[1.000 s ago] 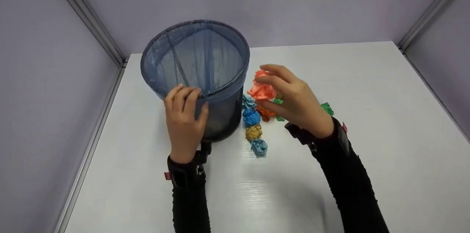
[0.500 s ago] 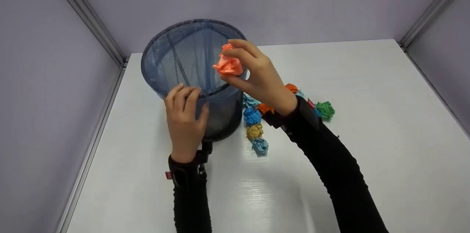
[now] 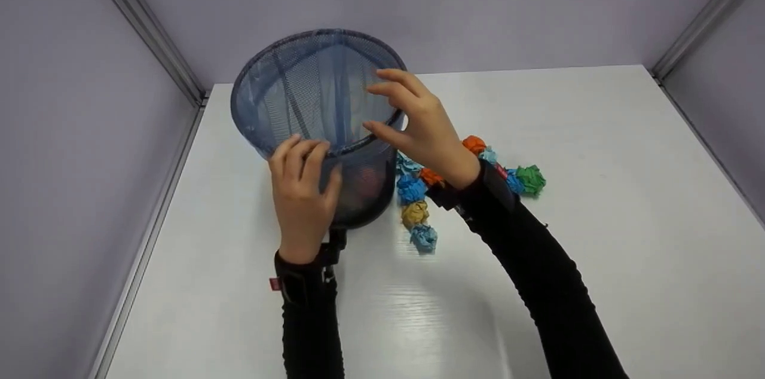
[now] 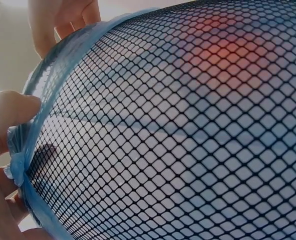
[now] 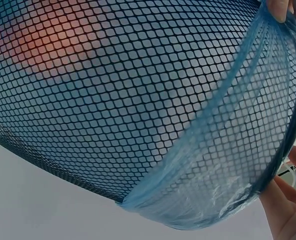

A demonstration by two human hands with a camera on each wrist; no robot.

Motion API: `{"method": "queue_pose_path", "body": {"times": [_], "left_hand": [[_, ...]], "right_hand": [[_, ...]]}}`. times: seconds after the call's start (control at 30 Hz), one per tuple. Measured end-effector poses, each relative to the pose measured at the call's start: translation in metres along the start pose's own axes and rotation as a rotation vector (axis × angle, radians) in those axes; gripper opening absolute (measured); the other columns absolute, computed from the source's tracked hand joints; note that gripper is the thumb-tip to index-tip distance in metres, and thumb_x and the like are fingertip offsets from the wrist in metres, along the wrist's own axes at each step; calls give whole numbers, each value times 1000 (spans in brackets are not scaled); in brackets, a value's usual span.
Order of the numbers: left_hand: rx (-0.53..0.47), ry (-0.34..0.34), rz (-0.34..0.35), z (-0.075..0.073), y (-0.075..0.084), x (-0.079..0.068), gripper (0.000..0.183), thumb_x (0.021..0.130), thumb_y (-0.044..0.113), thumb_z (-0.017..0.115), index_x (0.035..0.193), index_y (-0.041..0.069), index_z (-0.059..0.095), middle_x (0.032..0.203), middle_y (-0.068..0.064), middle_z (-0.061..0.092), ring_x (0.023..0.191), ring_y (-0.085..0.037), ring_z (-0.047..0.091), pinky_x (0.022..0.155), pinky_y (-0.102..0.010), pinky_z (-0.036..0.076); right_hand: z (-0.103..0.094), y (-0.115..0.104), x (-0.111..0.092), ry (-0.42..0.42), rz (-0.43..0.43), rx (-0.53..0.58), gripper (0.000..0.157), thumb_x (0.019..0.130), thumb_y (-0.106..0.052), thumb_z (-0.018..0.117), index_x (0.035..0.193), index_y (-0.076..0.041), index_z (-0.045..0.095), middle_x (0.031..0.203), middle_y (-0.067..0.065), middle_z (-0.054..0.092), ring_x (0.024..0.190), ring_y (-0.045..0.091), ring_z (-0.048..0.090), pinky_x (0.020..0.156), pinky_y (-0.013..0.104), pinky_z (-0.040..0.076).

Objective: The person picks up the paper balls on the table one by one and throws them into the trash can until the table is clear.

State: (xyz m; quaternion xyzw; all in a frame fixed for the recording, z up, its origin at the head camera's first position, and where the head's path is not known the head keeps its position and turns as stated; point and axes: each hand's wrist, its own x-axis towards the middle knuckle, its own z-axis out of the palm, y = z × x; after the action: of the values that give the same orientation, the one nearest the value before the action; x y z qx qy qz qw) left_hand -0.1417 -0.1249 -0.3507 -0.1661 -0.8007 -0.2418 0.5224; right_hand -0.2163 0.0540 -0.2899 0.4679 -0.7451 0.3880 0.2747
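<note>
A black mesh wastebasket (image 3: pixel 358 211) stands at the middle left, lined with a thin blue plastic bag (image 3: pixel 339 86) folded over its rim. My left hand (image 3: pixel 299 193) holds the near rim, fingers over the edge and thumb outside. Over the rim's right side, my right hand (image 3: pixel 421 125) has its fingers and thumb spread apart, with nothing between them. In the left wrist view, a blurred salmon-pink paper ball (image 4: pixel 230 55) shows through the mesh, inside the basket. The knotted bag edge (image 4: pixel 17 167) lies beside the left fingers.
Right of the basket, several crumpled paper balls lie on the white table (image 3: pixel 597 217): light blue (image 3: pixel 424 238), yellow (image 3: pixel 414 213), blue (image 3: pixel 411 189), orange (image 3: pixel 474 144) and green (image 3: pixel 531 179). The right forearm hides part of the group. Pale walls surround the table.
My right hand brought the salmon-pink paper ball left over the basket, then let it go; the ball is now inside. My left hand has stayed on the rim.
</note>
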Motion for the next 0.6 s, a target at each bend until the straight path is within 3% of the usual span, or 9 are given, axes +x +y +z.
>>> {"method": "queue_pose_path", "body": {"times": [0.37, 0.5, 0.53, 0.6], "left_hand": [[1, 9, 7, 0, -1, 0, 24, 77, 9, 64, 99, 0, 58, 98, -16, 53, 107, -34, 43, 96, -42, 31], [-5, 10, 8, 0, -1, -1, 24, 78, 10, 63, 99, 0, 58, 98, -16, 53, 107, -34, 43, 96, -42, 31], [-7, 10, 8, 0, 0, -1, 24, 78, 10, 63, 99, 0, 58, 98, -16, 53, 107, -34, 43, 96, -42, 31], [-9, 10, 10, 0, 0, 0, 24, 78, 10, 63, 99, 1, 58, 97, -16, 53, 107, -34, 43, 96, -42, 31]], "right_hand": [[0, 2, -27, 108, -37, 45, 32, 81, -9, 63, 109, 3, 54, 119, 20, 45, 111, 25, 45, 87, 29, 42], [2, 6, -50, 142, -53, 74, 33, 80, -6, 63, 111, 1, 54, 119, 17, 46, 112, 25, 44, 85, 32, 42], [10, 25, -67, 139, -57, 103, 34, 81, -8, 62, 114, -1, 53, 121, 16, 45, 112, 25, 44, 86, 32, 41], [13, 30, -83, 126, -37, 123, 35, 81, -8, 62, 115, -4, 53, 121, 13, 46, 110, 24, 45, 84, 32, 42]]}}
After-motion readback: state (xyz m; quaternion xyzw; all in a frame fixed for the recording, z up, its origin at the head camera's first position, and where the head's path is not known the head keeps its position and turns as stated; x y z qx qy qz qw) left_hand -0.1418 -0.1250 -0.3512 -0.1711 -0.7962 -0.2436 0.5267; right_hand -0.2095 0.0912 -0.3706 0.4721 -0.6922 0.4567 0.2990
